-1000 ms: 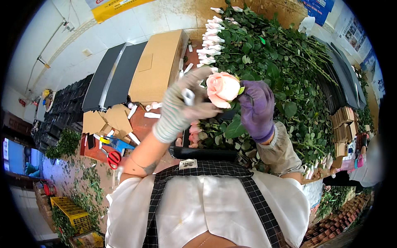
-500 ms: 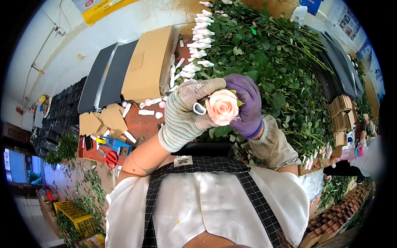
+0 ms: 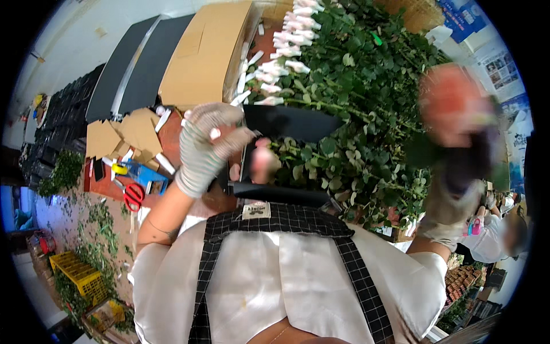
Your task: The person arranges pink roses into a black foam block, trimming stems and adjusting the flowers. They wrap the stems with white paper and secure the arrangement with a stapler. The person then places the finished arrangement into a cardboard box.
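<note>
My left hand [image 3: 209,146], in a striped knit glove, hovers over the left of the workbench. Its fingers are curled with a small white sleeve [image 3: 215,133] showing between them. Far to the right and smeared by motion, my right hand [image 3: 471,156] in its purple glove is raised close to the camera. A pink rose [image 3: 452,106] stands above that hand, which grips it from below. Between my hands, a blurred pink rose [image 3: 264,163] lies beside a black panel [image 3: 292,123] in front of me.
Leafy rose stems [image 3: 355,86] cover the bench, with white-sleeved buds [image 3: 295,34] lined along their left edge. Left of them lie a cardboard sheet [image 3: 203,51], red-handled scissors [image 3: 134,196] and a blue tape dispenser [image 3: 143,174]. Another person [image 3: 487,235] works at far right.
My hands have parted. The right one has swung up and right with the pink rose, while the left has drawn back left. The rose and black panel between them have come into view.
</note>
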`<state>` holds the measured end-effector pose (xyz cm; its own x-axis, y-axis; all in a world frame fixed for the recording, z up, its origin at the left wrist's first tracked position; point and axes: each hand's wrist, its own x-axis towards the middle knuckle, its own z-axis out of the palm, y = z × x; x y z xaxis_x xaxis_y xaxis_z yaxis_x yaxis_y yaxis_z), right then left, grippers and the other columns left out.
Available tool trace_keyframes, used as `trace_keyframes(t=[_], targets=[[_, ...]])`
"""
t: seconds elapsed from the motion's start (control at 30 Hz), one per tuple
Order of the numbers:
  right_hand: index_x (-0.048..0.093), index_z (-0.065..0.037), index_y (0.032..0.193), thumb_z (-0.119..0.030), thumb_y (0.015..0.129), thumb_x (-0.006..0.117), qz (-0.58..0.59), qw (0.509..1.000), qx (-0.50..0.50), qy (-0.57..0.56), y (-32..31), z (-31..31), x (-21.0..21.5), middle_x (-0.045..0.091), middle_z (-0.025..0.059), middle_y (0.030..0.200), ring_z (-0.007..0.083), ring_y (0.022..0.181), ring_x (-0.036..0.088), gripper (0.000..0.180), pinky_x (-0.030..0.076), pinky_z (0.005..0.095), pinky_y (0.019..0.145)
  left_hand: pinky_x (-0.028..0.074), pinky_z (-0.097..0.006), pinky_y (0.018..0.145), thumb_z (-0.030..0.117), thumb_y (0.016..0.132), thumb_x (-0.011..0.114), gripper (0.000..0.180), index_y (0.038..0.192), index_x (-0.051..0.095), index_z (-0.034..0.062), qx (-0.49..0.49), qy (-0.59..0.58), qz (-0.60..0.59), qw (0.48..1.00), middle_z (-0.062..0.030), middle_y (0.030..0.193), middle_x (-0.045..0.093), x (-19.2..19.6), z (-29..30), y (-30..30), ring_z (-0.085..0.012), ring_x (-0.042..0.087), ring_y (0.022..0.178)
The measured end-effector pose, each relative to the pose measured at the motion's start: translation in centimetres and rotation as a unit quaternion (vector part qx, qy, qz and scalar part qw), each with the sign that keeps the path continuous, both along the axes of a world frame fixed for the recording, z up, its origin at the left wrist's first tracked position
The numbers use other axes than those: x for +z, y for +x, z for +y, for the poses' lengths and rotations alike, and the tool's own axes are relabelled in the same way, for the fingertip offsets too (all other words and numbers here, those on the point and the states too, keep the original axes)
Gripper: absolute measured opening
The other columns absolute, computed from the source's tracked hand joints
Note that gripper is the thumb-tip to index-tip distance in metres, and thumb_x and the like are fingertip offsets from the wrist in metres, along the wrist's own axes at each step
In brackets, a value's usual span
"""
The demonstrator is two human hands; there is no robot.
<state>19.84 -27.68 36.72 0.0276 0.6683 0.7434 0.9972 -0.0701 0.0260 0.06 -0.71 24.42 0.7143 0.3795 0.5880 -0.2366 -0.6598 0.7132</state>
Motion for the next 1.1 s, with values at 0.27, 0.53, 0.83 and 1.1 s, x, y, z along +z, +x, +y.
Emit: trace_keyframes(t=[0.27, 0.53, 0.83, 1.1], targets=[[0.064, -0.008, 0.11, 0.0, 0.061, 0.063, 0.076, 0.995, 0.054, -0.045, -0.7, 3.9, -1.9, 0.061, 0.0087, 0.088, 0.0261, 0.07, 0.063, 0.05, 0.051, 0.0333, 0.058, 0.045, -0.037, 0.085, 0.02, 0.061, 0.083, 0.031, 0.088, 0.07, 0.0108, -0.068, 0.012, -0.164, 0.984, -0.0079, 0.103, 0.062, 6.1, -0.7, 3.1, -0.0261, 0.057, 0.097], [0.064, -0.009, 0.111, -0.007, 0.064, 0.065, 0.073, 0.994, 0.055, -0.064, -0.7, 3.8, -2.4, 0.061, 0.0073, 0.088, 0.0251, 0.068, 0.062, 0.047, 0.05, 0.0345, 0.057, 0.041, -0.037, 0.092, 0.029, 0.059, 0.085, 0.038, 0.092, 0.072, 0.0143, -0.13, 0.179, -0.101, 0.97, -0.0108, 0.119, 0.053, 8.4, -0.2, 4.7, -0.0255, 0.05, 0.112], [0.062, -0.008, 0.113, -0.008, 0.065, 0.067, 0.066, 0.991, 0.094, -0.075, -1.0, 4.0, -2.9, 0.062, 0.0067, 0.088, 0.0247, 0.067, 0.061, 0.048, 0.049, 0.0353, 0.057, 0.047, -0.034, 0.084, 0.026, 0.063, 0.084, 0.024, 0.082, 0.072, 0.0164, -0.177, 0.155, -0.086, 0.968, -0.0111, 0.116, 0.054, 8.7, -0.6, 4.3, -0.0214, 0.054, 0.103], [0.06, -0.009, 0.115, -0.007, 0.065, 0.068, 0.026, 0.991, 0.111, -0.067, -1.4, 4.2, -3.2, 0.062, 0.0067, 0.087, 0.0255, 0.066, 0.061, 0.051, 0.047, 0.0356, 0.055, 0.046, -0.037, 0.082, 0.019, 0.06, 0.082, 0.019, 0.073, 0.067, 0.0199, -0.19, 0.171, -0.066, 0.965, -0.0102, 0.108, 0.06, 9.8, -0.8, 3.3, -0.0252, 0.058, 0.096]])
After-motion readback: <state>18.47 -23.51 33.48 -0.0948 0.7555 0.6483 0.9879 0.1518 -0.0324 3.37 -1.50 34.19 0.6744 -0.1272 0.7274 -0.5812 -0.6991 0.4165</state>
